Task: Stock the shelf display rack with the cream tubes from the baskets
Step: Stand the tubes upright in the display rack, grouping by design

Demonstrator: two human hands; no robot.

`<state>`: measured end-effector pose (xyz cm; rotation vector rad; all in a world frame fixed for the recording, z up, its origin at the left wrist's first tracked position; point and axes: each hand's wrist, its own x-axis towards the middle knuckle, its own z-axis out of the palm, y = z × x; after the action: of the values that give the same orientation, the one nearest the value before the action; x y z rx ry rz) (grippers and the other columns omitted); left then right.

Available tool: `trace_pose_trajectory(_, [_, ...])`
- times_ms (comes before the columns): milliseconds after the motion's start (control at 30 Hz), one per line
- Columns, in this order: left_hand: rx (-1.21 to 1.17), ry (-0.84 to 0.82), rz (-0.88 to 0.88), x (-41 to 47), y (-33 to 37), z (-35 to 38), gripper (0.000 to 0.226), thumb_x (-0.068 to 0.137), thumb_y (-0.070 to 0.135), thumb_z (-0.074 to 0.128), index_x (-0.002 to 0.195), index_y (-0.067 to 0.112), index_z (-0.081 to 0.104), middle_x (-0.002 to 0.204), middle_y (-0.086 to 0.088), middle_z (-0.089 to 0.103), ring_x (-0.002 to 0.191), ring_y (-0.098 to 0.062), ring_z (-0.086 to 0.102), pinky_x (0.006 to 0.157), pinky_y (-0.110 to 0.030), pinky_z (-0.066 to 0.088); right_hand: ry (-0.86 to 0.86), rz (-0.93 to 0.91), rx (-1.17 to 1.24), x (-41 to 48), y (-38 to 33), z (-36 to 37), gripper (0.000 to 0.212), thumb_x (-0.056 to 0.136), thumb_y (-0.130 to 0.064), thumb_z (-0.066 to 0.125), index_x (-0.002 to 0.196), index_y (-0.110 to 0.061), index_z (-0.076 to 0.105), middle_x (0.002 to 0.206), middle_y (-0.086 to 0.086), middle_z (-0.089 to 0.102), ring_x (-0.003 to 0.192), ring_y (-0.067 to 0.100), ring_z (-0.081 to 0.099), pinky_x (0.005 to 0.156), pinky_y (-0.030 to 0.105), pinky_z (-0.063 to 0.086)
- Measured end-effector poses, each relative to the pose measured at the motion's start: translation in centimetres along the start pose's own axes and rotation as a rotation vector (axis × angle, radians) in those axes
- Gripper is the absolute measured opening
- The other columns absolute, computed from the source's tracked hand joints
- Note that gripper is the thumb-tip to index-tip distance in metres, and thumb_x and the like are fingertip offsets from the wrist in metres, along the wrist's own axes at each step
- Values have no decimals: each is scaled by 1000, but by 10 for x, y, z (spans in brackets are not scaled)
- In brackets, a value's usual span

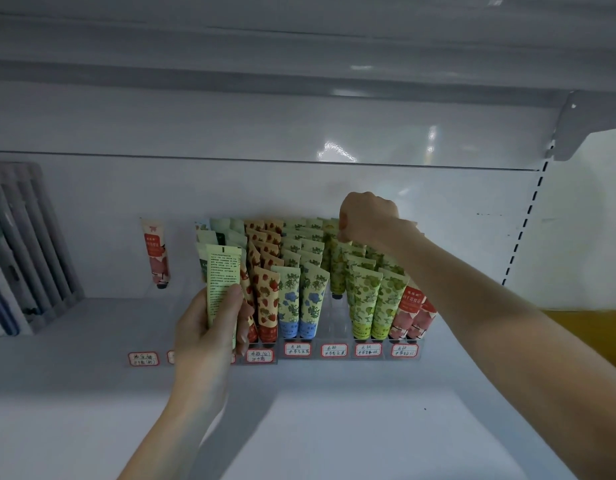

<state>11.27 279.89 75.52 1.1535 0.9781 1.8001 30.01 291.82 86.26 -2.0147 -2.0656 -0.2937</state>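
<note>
A clear display rack (334, 355) with red-edged labels stands on the white shelf, its lanes holding rows of upright cream tubes. My left hand (209, 327) grips a pale green tube (222, 289), printed back towards me, in front of the rack's left lanes. My right hand (367, 216) reaches over the back of the rack, fingers curled down and pinching the top of a yellow-green tube (337, 265) in the fourth lane. That lane's front slots hold no tubes.
A single red-and-cream tube (156, 252) stands alone in the rack's far-left lane. Grey packaged goods (22, 244) lean at the shelf's left end. An upper shelf (299, 81) hangs close overhead. A yellow surface (590, 334) shows at the right.
</note>
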Motion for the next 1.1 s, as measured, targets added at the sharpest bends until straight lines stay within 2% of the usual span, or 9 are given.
trace_pose_trajectory(367, [-44, -29, -22, -2, 4, 2, 21, 95, 20, 51, 78, 9, 54, 55, -4, 49, 41, -11, 38, 37, -21, 30, 23, 10, 9, 1, 2, 7, 12, 88, -4, 59, 98, -8, 64, 95, 6, 66, 73, 19, 56, 47, 19, 34])
trace_pose_trajectory(433, [-112, -76, -37, -2, 9, 4, 19, 92, 24, 52, 83, 7, 55, 59, -9, 50, 40, -12, 38, 36, -21, 30, 11, 10, 50, 0, 5, 7, 10, 88, -9, 61, 98, -8, 65, 97, 5, 66, 79, 20, 60, 53, 22, 41])
trace_pose_trajectory(533, [-199, -156, -44, 1, 17, 7, 19, 93, 21, 44, 96, 6, 56, 63, -9, 57, 40, -13, 38, 34, -20, 29, 73, 0, 258, -9, 13, -5, 18, 88, -25, 64, 97, -9, 64, 96, 3, 65, 87, 20, 61, 73, 29, 50])
trace_pose_trajectory(633, [-204, -209, -85, 4, 23, 13, 19, 95, 19, 42, 99, 8, 56, 67, -13, 60, 39, -14, 40, 34, -19, 30, 221, -71, 651, -28, 10, -21, 21, 91, -24, 58, 90, -5, 67, 91, 8, 70, 80, 20, 64, 74, 30, 53])
trace_pose_trajectory(733, [-187, -224, -110, 6, 26, 22, 19, 97, 17, 42, 97, 11, 60, 68, -9, 65, 47, -16, 46, 37, -21, 35, -6, -195, 1035, -56, -5, -33, 22, 92, -32, 55, 93, -14, 67, 81, -3, 70, 68, 5, 63, 63, 17, 49])
trace_pose_trajectory(900, [-7, -230, 21, 5, 26, 34, 19, 76, 42, 56, 87, 35, 70, 92, 2, 71, 79, -15, 63, 65, -26, 47, -98, -314, 1139, -76, -10, -44, 22, 90, -31, 57, 86, -12, 68, 70, -1, 67, 59, 7, 59, 53, 16, 46])
trace_pose_trajectory(967, [9, -258, 32, 5, 26, 37, 18, 80, 39, 61, 96, 36, 67, 102, 7, 70, 95, -8, 64, 77, -20, 49, -104, -313, 1152, -77, -9, -45, 17, 89, -25, 60, 82, -12, 68, 67, -1, 66, 55, 7, 58, 52, 17, 46])
trace_pose_trajectory(1033, [-25, -301, -20, 6, 25, 39, 27, 83, 35, 64, 109, 30, 65, 110, 5, 69, 107, -8, 61, 89, -24, 46, -123, -298, 1193, -78, -6, -45, 13, 89, -20, 60, 84, -10, 68, 67, -1, 67, 56, 7, 59, 53, 16, 48])
trace_pose_trajectory(1100, [-11, -318, 4, 5, 25, 41, 25, 83, 26, 64, 107, 32, 65, 103, 6, 71, 103, -10, 63, 88, -25, 48, -154, -266, 1263, -78, -4, -45, 17, 90, -20, 59, 94, -4, 67, 72, 3, 68, 59, 10, 62, 55, 17, 50])
